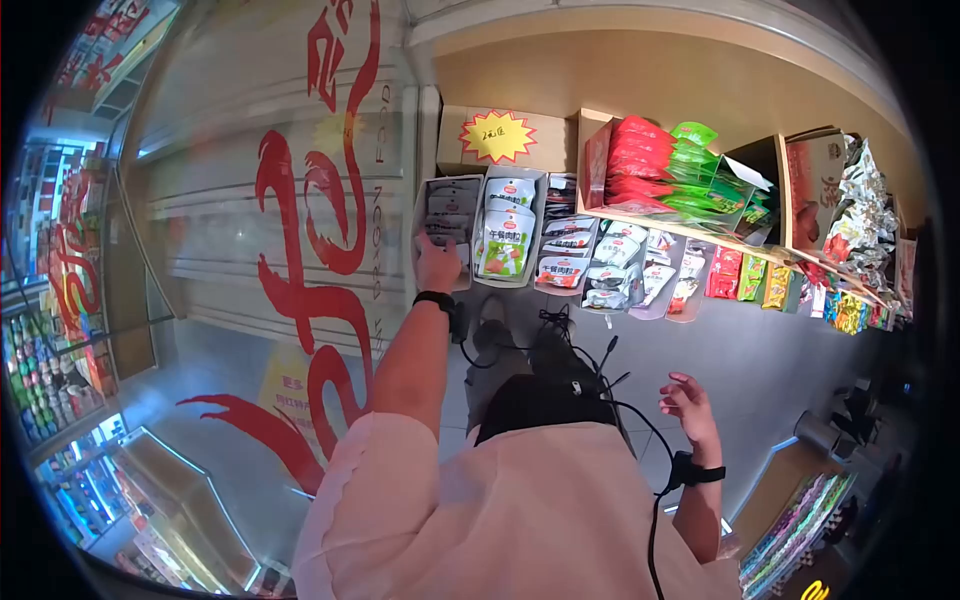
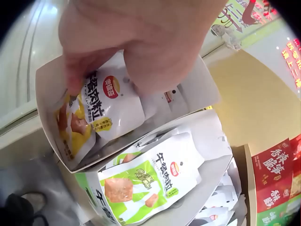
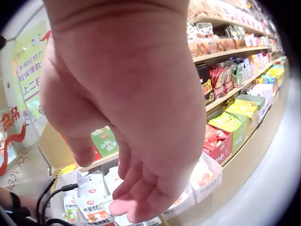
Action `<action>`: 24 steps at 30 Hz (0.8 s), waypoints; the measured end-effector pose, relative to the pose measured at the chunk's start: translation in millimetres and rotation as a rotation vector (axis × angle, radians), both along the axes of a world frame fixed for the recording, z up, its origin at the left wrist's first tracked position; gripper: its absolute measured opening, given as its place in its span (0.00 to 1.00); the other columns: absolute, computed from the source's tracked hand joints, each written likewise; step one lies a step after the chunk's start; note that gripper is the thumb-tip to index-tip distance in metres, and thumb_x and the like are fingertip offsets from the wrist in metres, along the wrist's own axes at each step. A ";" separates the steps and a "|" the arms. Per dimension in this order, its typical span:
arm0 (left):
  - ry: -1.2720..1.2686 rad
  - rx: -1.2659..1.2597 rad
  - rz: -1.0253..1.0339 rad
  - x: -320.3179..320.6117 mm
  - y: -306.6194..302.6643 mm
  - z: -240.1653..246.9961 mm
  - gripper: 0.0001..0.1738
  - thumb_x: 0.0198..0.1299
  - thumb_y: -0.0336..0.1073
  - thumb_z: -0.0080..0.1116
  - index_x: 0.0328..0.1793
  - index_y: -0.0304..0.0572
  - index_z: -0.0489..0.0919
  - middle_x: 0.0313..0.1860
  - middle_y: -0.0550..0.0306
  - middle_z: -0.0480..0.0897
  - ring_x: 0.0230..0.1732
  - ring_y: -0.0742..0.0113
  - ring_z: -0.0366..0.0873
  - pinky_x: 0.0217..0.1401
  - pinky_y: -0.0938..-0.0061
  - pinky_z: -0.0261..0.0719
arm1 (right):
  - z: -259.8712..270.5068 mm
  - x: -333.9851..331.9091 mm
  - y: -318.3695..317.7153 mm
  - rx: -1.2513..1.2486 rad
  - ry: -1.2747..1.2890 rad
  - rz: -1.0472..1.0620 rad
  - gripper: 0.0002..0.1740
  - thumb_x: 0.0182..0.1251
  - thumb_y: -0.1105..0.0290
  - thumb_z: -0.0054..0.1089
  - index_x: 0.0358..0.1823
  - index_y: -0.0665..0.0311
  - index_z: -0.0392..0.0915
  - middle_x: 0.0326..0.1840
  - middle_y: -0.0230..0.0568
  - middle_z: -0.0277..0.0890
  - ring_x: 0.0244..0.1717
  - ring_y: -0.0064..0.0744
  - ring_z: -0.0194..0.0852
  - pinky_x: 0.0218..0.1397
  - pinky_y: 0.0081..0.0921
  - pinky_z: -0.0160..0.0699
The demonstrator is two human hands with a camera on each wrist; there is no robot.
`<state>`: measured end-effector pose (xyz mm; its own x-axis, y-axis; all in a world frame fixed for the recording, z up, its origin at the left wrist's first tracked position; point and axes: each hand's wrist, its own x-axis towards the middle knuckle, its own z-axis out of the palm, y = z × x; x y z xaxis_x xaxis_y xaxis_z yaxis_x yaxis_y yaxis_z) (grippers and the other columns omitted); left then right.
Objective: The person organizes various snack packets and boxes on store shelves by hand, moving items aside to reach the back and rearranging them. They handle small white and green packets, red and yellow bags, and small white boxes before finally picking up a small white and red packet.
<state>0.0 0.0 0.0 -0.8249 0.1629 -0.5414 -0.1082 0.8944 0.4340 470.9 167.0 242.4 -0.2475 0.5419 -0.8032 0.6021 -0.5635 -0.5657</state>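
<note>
My left hand [image 1: 440, 262] is at the front of the leftmost display box. In the left wrist view, its fingers and thumb curl over the upper part of a white snack pouch [image 2: 110, 106] with a yellow patch and a food picture. That pouch leans in a white cardboard box [image 2: 207, 89], with other pouches partly hidden behind it. Beside it stands a second box holding white-and-green pouches [image 2: 153, 176]. My right hand [image 1: 690, 405] hangs loosely bent at my right side, away from the shelf, holding nothing.
More boxes of pouches [image 1: 610, 265] run rightward along the low shelf. Behind them sits a wooden bin of red packets [image 1: 640, 150] and green ones. A glass panel [image 1: 230, 200] with red lettering stands at left. Black cables [image 1: 640, 412] hang across my front.
</note>
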 end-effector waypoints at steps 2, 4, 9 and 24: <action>0.200 0.075 0.002 -0.7 -20.9 -9.5 0.38 0.62 0.47 0.61 0.76 0.48 0.60 0.58 0.37 0.80 0.59 0.36 0.77 0.62 0.56 0.74 | 3.3 3.0 -13.6 -0.016 -0.010 0.082 0.23 0.72 0.67 0.55 0.64 0.69 0.67 0.44 0.42 0.79 0.39 0.28 0.79 0.45 0.25 0.80; 0.264 0.189 0.008 -0.9 5.5 -34.6 0.33 0.63 0.46 0.59 0.72 0.46 0.65 0.57 0.37 0.80 0.58 0.36 0.77 0.61 0.55 0.75 | 0.7 1.2 10.6 0.021 -0.034 0.062 0.23 0.71 0.66 0.55 0.64 0.69 0.67 0.44 0.42 0.79 0.39 0.28 0.79 0.45 0.25 0.80; 0.231 0.253 0.034 -6.1 -2.7 -15.2 0.26 0.65 0.46 0.56 0.64 0.40 0.72 0.55 0.38 0.81 0.56 0.37 0.79 0.57 0.53 0.76 | 1.2 -0.8 8.3 0.068 -0.085 0.035 0.24 0.71 0.64 0.55 0.64 0.68 0.68 0.45 0.42 0.79 0.40 0.29 0.80 0.47 0.26 0.81; 0.544 0.047 -0.865 -15.9 8.8 43.2 0.44 0.44 0.43 0.69 0.69 0.36 0.68 0.67 0.34 0.67 0.68 0.36 0.65 0.67 0.56 0.71 | 10.5 -41.4 18.1 0.019 -0.018 0.185 0.21 0.70 0.76 0.52 0.63 0.70 0.68 0.47 0.41 0.78 0.41 0.28 0.79 0.49 0.24 0.79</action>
<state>-15.9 8.8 43.2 -0.5468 0.8304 -0.1066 0.7884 0.5536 0.2683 429.5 185.1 252.9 -0.3297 0.5034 -0.7987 0.7048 -0.4316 -0.5630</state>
